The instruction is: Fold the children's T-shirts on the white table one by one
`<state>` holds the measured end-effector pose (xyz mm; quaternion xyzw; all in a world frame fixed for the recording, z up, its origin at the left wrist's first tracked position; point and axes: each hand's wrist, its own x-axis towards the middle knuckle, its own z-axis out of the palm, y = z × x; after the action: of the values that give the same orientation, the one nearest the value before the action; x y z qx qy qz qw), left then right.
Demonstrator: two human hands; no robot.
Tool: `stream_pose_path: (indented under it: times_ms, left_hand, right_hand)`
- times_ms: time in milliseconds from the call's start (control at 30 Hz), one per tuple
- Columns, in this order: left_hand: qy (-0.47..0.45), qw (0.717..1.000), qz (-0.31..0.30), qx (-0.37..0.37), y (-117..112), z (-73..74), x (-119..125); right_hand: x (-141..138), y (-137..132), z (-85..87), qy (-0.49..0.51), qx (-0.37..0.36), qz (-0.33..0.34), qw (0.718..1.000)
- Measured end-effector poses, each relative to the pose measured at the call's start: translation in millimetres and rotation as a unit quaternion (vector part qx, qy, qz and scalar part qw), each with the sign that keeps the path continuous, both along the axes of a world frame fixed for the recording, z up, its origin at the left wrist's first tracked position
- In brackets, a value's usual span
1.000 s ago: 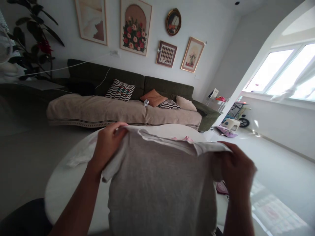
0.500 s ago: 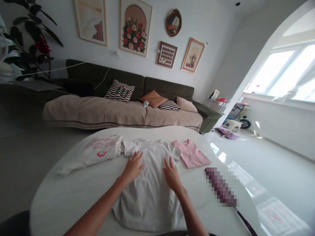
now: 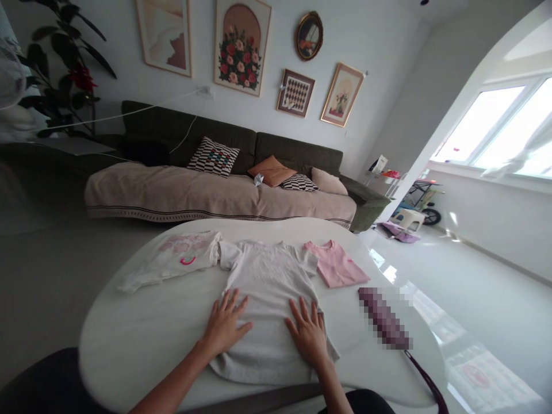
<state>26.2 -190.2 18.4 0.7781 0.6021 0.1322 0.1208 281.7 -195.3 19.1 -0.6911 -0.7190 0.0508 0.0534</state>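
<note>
A light grey T-shirt [image 3: 269, 276] lies spread on the white table [image 3: 142, 333], its collar toward the sofa and its hem toward me. My left hand [image 3: 225, 325] rests with fingers spread on the shirt's left side, palm down. On the right side of the shirt, my right hand [image 3: 307, 330] lies flat, fingers apart. Neither hand grips anything. Beside the left sleeve is a white garment [image 3: 179, 259] with a pink print. A folded pink T-shirt [image 3: 338, 264] lies by the right sleeve.
A blurred-out purplish item [image 3: 383, 319] with a dark strap lies at the table's right edge. Behind the table stands a dark green sofa [image 3: 297, 152] with a beige cover and several cushions. A white stool [image 3: 409, 219] is on the floor at the right.
Both hands have slid down the grey T-shirt toward me, from its upper part to its middle. The shirt looks smoother around the chest. The camera view has shifted slightly.
</note>
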Motion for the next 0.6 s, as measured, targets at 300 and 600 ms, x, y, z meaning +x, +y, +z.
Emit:
stream_pose_path:
  times_ms: [300, 600]
  left_hand:
    - [-0.102, 0.993, -0.064, 0.018, -32.2, 17.2, -47.1]
    - [-0.037, 0.99, -0.117, 0.064, -70.2, -16.7, -38.3]
  right_hand:
    - [23.3, -41.2, -8.9, 0.037, 0.097, -0.111, 0.988]
    - [56.5, -57.3, -30.4, 0.184, 0.169, -0.109, 0.962]
